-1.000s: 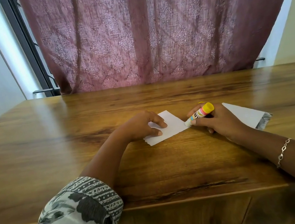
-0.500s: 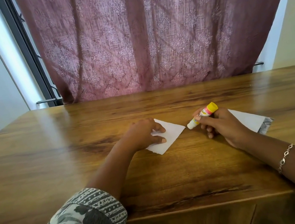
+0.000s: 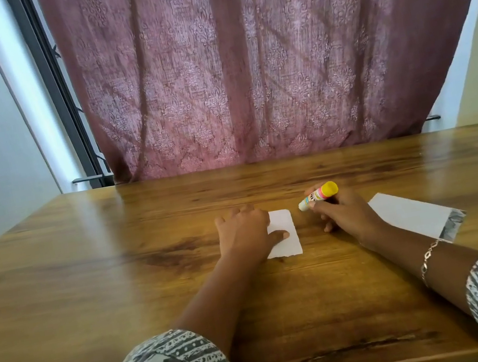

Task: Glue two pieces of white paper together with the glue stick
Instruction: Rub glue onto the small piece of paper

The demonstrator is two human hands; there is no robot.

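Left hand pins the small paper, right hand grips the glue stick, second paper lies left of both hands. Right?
Not quite. Head view: the second paper lies right of the right hand gripping the glue stick; the rest holds.

Surface findings: wood, paper, plastic, cloth, metal.
Table (image 3: 90, 286): wood grain, glossy, showing glare. Small paper piece (image 3: 284, 230): matt white, near edge rough. Larger paper piece (image 3: 409, 214): matt white. Glue stick (image 3: 318, 195): smooth plastic. Curtain (image 3: 243, 68): woven patterned cloth. Bracelet (image 3: 428, 257): shiny metal.

A mauve curtain (image 3: 257, 59) hangs behind the wooden table (image 3: 87, 271), beside perhaps a window frame (image 3: 54, 85).
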